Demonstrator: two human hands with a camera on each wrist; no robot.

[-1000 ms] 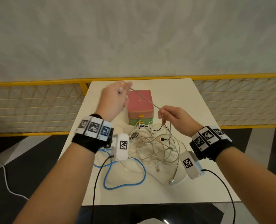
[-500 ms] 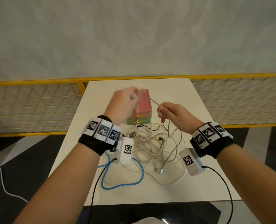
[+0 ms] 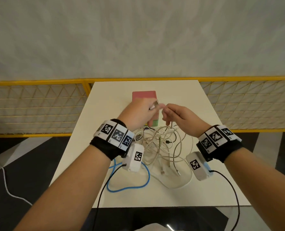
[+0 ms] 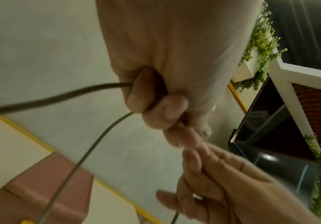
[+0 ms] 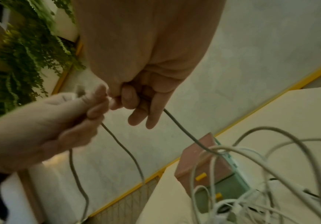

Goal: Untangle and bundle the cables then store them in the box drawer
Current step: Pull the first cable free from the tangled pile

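A tangle of white and grey cables lies on the white table, in front of a small drawer box with a pink top and a green lower drawer. Both hands are raised over the box, fingertips almost meeting. My left hand grips a looped grey cable in curled fingers. My right hand pinches the same grey cable, which runs down into the tangle. The box shows its yellow drawer handles in the right wrist view.
A blue cable loops at the table's near left. A yellow mesh railing runs behind the table under a pale wall. Black wires trail from the wrist cameras over the near table edge. Dark floor lies on both sides.
My left hand has come down and to the right from the table's far left, folding the stretched grey cable until it meets my right hand above the box.
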